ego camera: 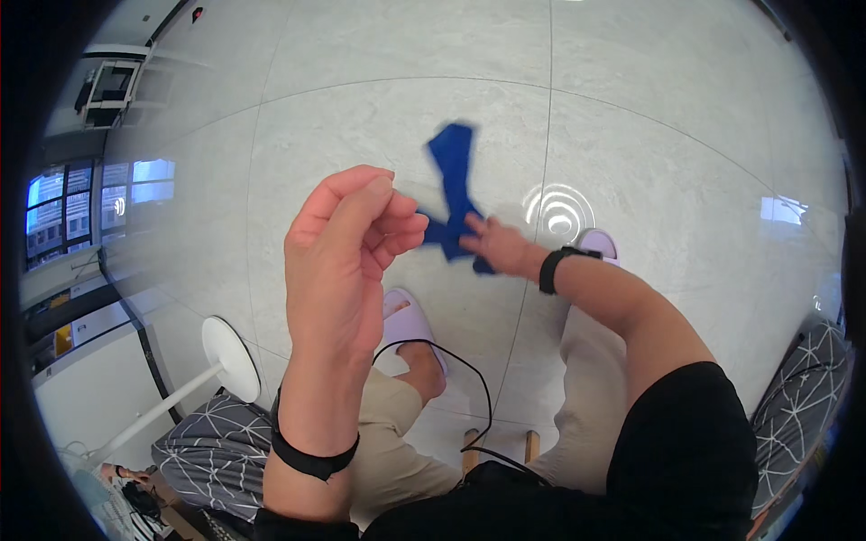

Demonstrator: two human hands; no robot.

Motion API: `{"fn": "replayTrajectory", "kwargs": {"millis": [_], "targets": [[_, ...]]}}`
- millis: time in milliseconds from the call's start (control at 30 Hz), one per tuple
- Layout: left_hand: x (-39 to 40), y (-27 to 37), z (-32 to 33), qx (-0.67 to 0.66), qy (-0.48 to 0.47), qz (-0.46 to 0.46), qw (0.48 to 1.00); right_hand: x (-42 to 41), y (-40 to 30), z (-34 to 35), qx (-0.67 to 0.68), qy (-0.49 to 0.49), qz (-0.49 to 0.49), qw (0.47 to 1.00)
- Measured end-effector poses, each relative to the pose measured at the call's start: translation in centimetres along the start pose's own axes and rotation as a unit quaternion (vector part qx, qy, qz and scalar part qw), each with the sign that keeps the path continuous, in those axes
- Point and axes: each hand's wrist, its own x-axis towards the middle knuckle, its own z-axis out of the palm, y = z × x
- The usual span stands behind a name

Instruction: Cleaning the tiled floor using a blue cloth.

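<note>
My left hand [345, 250] is raised close to the camera, its thumb against the index finger and the other fingers curled. Whether something thin is pinched there cannot be told; a faint pale blur lies beside the fingertips. Beyond it, to the right, my right hand [497, 245] reaches in with its fingers spread at a blue cloth-like piece [457, 166]. This piece is blurred and has several arms or strips, one pointing up the picture. My right fingertips overlap its lower part; whether they grip it is unclear. Part of the blue piece is hidden behind my left fingers.
Pale floor tiles [379, 128] lie below. My feet wear lilac slippers [406, 324]. A black cable [484, 385] loops between my legs. On the left are a white round-based stand [226, 358] and patterned grey fabric [216, 446]; similar grey fabric [798, 399] is at right.
</note>
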Motion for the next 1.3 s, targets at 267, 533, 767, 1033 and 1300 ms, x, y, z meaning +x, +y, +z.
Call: {"fn": "replayTrajectory", "kwargs": {"millis": [267, 533, 767, 1033, 1300], "targets": [[-0.3, -0.2, 0.3, 0.013, -0.018, -0.003, 1.0, -2.1, 2.1, -1.1, 0.014, -0.011, -0.064, 0.998], [-1.9, 0.1, -0.8, -0.005, -0.004, 0.007, 1.0, -13.2, 19.2, -8.0, 0.01, 0.268, 0.402, 0.875], [-2.3, 0.6, -1.0, -0.03, -0.029, 0.006, 0.999, -20.4, 24.2, -6.2, 0.038, 0.266, 0.623, 0.735], [-2.3, 0.3, -0.9, -0.03, -0.032, 0.0, 0.999, -4.3, 11.9, -5.4, -0.026, 0.203, 0.318, 0.926], [-1.6, 0.2, -0.4, -0.035, -0.039, 0.002, 0.999, -5.3, -1.5, 0.9, 0.084, -0.173, -0.042, 0.98]]}}
